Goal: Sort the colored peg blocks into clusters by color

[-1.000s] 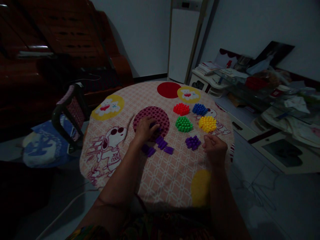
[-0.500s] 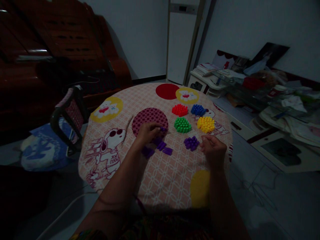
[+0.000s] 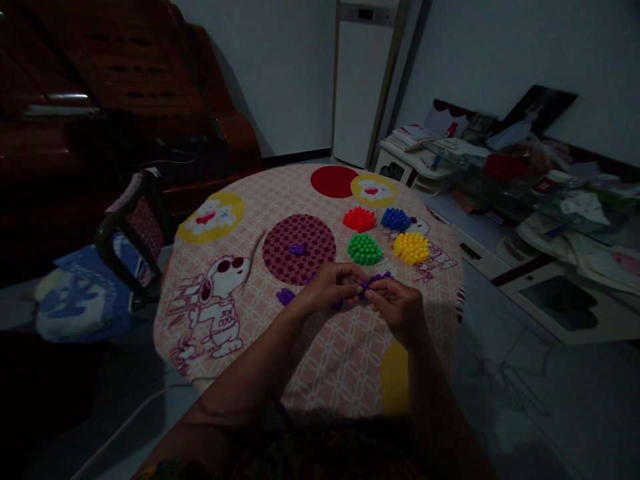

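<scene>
My left hand (image 3: 336, 287) and my right hand (image 3: 399, 305) meet over the near middle of the table. Their fingertips pinch a small purple plastic piece (image 3: 365, 287) between them. Just behind the right fingers, a cluster of purple pegs (image 3: 383, 275) is partly covered. One loose purple piece (image 3: 297, 249) lies on the dark red checked circle of the cloth. More purple pieces (image 3: 285, 297) lie left of my left hand, some hidden beneath it. Standing beyond my hands are clusters of green pegs (image 3: 365, 249), yellow pegs (image 3: 411, 248), red pegs (image 3: 359, 219) and blue pegs (image 3: 396, 219).
A patterned pink cloth (image 3: 320, 373) covers the round table. To the left stand a folding chair (image 3: 137, 220) and a wooden sofa (image 3: 150, 87). A low cabinet (image 3: 555, 293) heaped with papers and bags runs along the right. The room is dim.
My left hand has moved right from the checked circle, where a purple piece now lies. My right hand has moved left, and both hands have come together on a purple piece.
</scene>
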Tool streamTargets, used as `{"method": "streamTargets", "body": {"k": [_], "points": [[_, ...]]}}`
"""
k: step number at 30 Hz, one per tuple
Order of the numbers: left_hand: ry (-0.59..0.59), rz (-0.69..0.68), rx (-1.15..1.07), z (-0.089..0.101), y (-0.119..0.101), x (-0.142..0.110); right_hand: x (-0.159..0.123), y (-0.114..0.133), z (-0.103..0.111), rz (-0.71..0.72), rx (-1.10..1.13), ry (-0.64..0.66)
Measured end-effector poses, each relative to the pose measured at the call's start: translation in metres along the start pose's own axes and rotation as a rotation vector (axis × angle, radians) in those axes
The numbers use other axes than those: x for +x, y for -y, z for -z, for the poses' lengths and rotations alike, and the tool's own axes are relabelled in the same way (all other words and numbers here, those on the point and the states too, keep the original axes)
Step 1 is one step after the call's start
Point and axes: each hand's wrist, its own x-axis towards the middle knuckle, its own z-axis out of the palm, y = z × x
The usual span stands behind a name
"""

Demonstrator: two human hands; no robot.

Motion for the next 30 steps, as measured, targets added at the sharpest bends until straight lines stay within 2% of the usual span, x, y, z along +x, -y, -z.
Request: {"method": "streamTargets", "body": {"k": [3, 7, 11, 16, 20, 25, 30], "points": [[-0.055, -0.030, 0.054, 0.004, 0.001, 0.001, 0.001, -0.001, 0.012, -0.066, 0.021, -0.081], [-0.230, -0.091, 0.167, 0.021, 0.006, 0.003, 0.003, -0.007, 0.036, -0.179, 0.043, -0.290], [-0.324, -0.116, 0.164, 0.035, 0.012, 0.005, 0.003, -0.025, 0.049, -0.269, -0.065, -0.401], [-0.342, -0.107, 0.145, 0.037, 0.013, 0.005, 0.001, -0.048, 0.037, -0.265, -0.284, -0.422], [-0.349, -0.093, 0.146, 0.038, 0.013, 0.005, -0.002, -0.053, 0.026, -0.201, -0.419, -0.430], [-0.384, -0.090, 0.149, 0.041, 0.008, 0.002, -0.003, -0.054, 0.023, -0.194, -0.371, -0.364], [-0.401, -0.088, 0.123, 0.047, 0.004, -0.001, -0.007, -0.049, 0.024, -0.269, -0.211, -0.304]]}}
